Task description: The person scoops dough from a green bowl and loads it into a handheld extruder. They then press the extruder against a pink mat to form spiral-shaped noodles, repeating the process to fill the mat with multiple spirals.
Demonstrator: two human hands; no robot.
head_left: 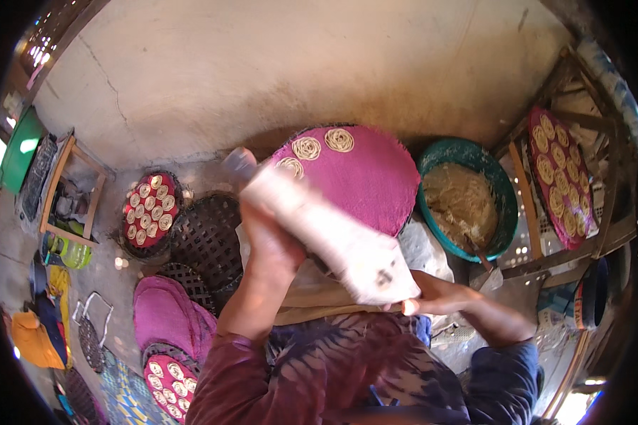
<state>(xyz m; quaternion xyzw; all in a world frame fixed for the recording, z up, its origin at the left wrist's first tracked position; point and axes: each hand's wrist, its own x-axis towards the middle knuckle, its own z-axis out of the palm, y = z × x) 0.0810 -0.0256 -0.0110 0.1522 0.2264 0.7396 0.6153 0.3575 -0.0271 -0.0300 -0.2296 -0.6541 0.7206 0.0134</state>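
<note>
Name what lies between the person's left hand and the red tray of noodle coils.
In the head view, mostly a black lattice basket lies between the left hand and the red tray.

A long, pale, blurred implement (326, 230), dark-marked near its lower end, slants down rightward, held up.

Stained Wall (319, 64) Rose Above Grey Floor (117, 287)

A crack ran down the cream wall's left part. A wooden frame (58, 183) stood at left, a wooden rack (525, 202) at right; bright light glared at the left edge.
</note>
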